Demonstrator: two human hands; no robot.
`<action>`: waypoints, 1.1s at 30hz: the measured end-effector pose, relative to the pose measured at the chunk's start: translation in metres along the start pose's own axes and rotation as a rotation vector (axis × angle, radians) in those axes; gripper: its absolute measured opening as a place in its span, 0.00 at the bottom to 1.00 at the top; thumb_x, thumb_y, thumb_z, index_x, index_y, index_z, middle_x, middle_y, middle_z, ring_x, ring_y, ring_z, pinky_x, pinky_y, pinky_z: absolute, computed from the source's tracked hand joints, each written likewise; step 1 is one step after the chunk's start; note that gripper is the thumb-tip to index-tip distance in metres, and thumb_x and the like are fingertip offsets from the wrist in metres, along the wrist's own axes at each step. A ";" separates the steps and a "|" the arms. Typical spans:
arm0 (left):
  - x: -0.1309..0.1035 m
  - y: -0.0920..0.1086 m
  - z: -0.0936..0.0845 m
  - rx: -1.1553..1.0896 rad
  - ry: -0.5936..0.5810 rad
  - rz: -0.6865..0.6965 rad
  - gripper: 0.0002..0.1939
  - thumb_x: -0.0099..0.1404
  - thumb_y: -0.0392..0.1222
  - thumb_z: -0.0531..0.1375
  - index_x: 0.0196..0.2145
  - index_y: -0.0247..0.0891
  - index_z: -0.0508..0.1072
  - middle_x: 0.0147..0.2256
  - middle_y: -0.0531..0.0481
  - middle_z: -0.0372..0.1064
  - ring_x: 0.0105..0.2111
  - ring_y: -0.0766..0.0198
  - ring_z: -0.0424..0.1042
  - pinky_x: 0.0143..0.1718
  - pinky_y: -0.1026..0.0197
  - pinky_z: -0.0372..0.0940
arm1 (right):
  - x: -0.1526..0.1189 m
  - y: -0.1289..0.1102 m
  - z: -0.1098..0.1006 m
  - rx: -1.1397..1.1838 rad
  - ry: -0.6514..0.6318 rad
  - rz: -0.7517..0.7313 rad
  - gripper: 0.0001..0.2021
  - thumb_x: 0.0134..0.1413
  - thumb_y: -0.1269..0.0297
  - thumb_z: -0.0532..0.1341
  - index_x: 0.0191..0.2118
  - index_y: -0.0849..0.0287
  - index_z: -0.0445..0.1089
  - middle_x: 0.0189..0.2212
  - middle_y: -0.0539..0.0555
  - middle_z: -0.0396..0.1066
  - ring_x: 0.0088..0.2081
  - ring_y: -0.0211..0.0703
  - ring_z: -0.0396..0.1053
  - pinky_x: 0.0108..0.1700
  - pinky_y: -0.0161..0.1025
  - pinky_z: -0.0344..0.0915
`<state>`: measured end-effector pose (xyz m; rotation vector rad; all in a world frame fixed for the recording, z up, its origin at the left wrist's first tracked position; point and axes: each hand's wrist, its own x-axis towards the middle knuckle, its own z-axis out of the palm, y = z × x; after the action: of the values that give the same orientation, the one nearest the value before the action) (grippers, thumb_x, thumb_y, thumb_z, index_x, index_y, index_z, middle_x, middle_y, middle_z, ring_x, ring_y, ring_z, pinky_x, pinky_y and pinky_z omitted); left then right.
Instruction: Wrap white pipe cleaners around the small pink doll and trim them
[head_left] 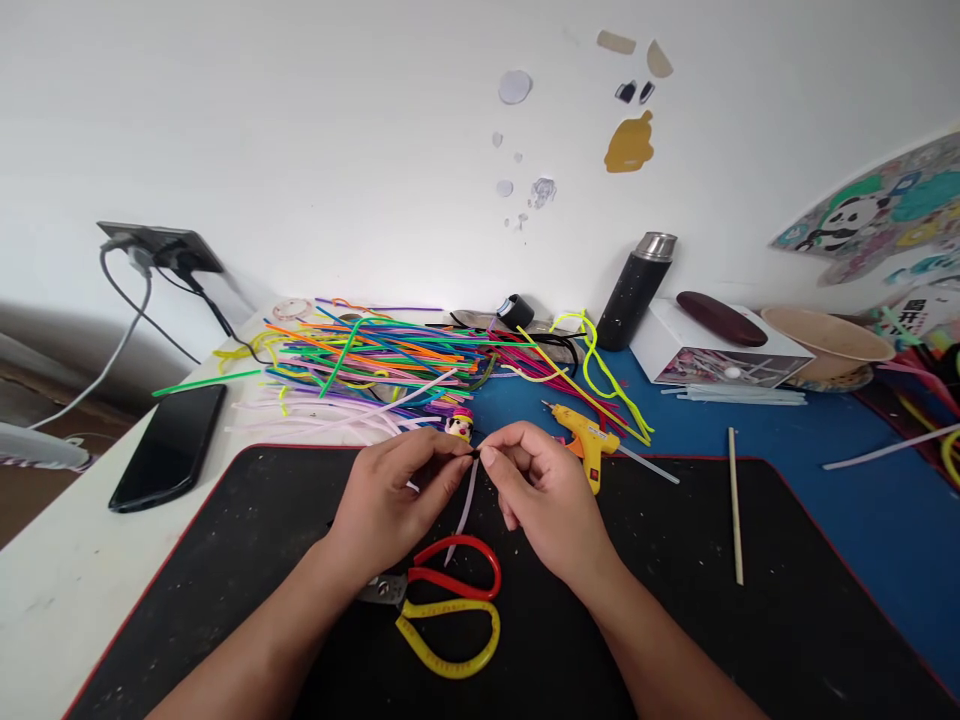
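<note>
My left hand (pixel 401 492) and my right hand (pixel 546 492) meet above the black mat (pixel 675 600), each pinching a tiny black piece (pixel 475 454) between thumb and fingers. Just under the fingertips a pale lilac strip (pixel 466 510) hangs or lies over the mat; whether it is held is unclear. Behind the fingers stands a small figure (pixel 459 425) with a yellow face and a red top. Scissors with red and yellow handles (pixel 450 668) lie below my hands, their blades partly under my left wrist.
Colourful pipe cleaners (pixel 375 355) are heaped along the wall. A yellow glue gun (pixel 589 440) lies beyond my right hand. A wooden stick (pixel 736 510) rests on the mat's right. A phone (pixel 171 447) lies left; a black flask (pixel 636 290) and white box (pixel 664 345) stand behind.
</note>
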<state>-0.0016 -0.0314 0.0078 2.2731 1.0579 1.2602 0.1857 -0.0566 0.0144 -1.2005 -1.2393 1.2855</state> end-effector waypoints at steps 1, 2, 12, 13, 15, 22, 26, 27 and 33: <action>0.000 0.000 0.000 -0.010 -0.006 -0.015 0.03 0.72 0.34 0.64 0.40 0.40 0.78 0.33 0.51 0.82 0.30 0.65 0.81 0.34 0.66 0.73 | 0.000 0.000 -0.001 -0.028 0.007 -0.023 0.11 0.66 0.53 0.64 0.38 0.56 0.72 0.19 0.41 0.62 0.17 0.34 0.59 0.20 0.33 0.54; 0.000 0.000 0.000 -0.018 -0.011 -0.023 0.03 0.72 0.34 0.64 0.40 0.40 0.78 0.33 0.51 0.83 0.31 0.64 0.81 0.34 0.66 0.73 | 0.001 0.000 -0.002 -0.065 0.014 -0.048 0.10 0.67 0.54 0.63 0.39 0.56 0.73 0.19 0.41 0.62 0.17 0.35 0.60 0.21 0.33 0.55; -0.001 -0.004 -0.001 0.044 -0.014 0.019 0.04 0.72 0.33 0.65 0.41 0.40 0.80 0.34 0.52 0.83 0.32 0.64 0.82 0.36 0.66 0.72 | -0.001 0.005 -0.003 -0.402 0.060 -0.223 0.07 0.69 0.61 0.62 0.39 0.55 0.74 0.21 0.43 0.63 0.23 0.38 0.62 0.28 0.37 0.58; -0.001 -0.004 -0.001 0.047 -0.014 0.021 0.04 0.72 0.33 0.65 0.41 0.40 0.80 0.34 0.52 0.83 0.32 0.64 0.82 0.36 0.66 0.71 | -0.001 0.005 -0.003 -0.415 0.059 -0.224 0.07 0.69 0.61 0.62 0.39 0.55 0.74 0.21 0.43 0.63 0.23 0.38 0.62 0.28 0.37 0.58; -0.001 -0.004 -0.001 0.049 -0.017 0.020 0.04 0.72 0.33 0.65 0.41 0.39 0.80 0.35 0.52 0.83 0.33 0.64 0.82 0.36 0.66 0.71 | -0.001 0.006 -0.003 -0.438 0.057 -0.231 0.06 0.69 0.61 0.62 0.40 0.55 0.74 0.21 0.43 0.62 0.23 0.38 0.63 0.28 0.37 0.58; 0.000 -0.006 -0.004 0.105 -0.050 0.092 0.04 0.74 0.33 0.63 0.42 0.37 0.80 0.34 0.50 0.82 0.33 0.64 0.81 0.36 0.66 0.69 | -0.002 0.007 -0.003 -0.537 0.070 -0.332 0.05 0.67 0.65 0.61 0.39 0.56 0.74 0.20 0.43 0.63 0.21 0.37 0.63 0.27 0.35 0.57; 0.000 -0.008 -0.005 0.139 -0.068 0.135 0.05 0.75 0.33 0.62 0.43 0.37 0.79 0.35 0.49 0.82 0.33 0.63 0.81 0.36 0.65 0.69 | -0.002 0.008 -0.003 -0.602 0.069 -0.383 0.05 0.67 0.66 0.61 0.39 0.56 0.74 0.19 0.43 0.63 0.21 0.36 0.63 0.26 0.34 0.56; -0.001 -0.009 -0.005 0.143 -0.076 0.138 0.05 0.75 0.33 0.62 0.44 0.37 0.79 0.35 0.49 0.82 0.33 0.63 0.81 0.36 0.65 0.69 | -0.002 0.008 -0.003 -0.615 0.072 -0.394 0.05 0.67 0.66 0.61 0.39 0.55 0.74 0.19 0.43 0.63 0.21 0.36 0.62 0.25 0.33 0.55; 0.000 -0.009 -0.008 0.124 -0.123 0.116 0.06 0.75 0.33 0.61 0.45 0.37 0.79 0.37 0.48 0.82 0.34 0.63 0.81 0.37 0.65 0.69 | -0.002 0.013 -0.003 -0.683 0.077 -0.452 0.06 0.68 0.68 0.60 0.39 0.56 0.74 0.19 0.42 0.63 0.19 0.34 0.60 0.24 0.33 0.54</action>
<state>-0.0124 -0.0258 0.0075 2.5024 0.9990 1.1089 0.1887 -0.0589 0.0015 -1.3016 -1.8387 0.4812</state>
